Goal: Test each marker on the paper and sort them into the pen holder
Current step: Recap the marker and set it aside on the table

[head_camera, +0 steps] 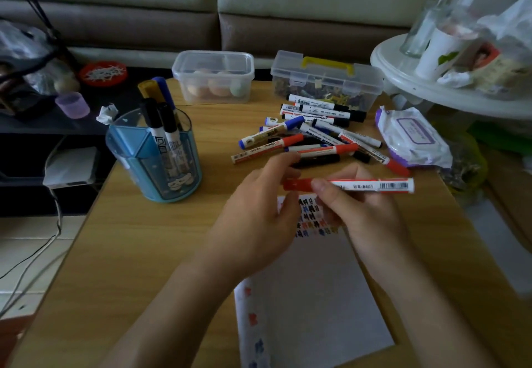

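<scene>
A red-capped white marker (371, 185) lies level above the paper (313, 304), held in my right hand (362, 212) by its barrel. My left hand (253, 223) has its fingers at the red cap end (296, 184); the cap is on. The paper carries rows of small red, blue and black test marks near its top and left edge. A pile of several red, blue and black markers (313, 134) rests behind my hands. At the left stands the blue pen holder (155, 160), with several markers upright in it.
Two clear plastic boxes (214, 76) (325, 79) sit at the table's back edge. A pack of wet wipes (411, 137) lies right of the pile. A white round stand (449, 85) with cups is at the far right. Cables hang off the left.
</scene>
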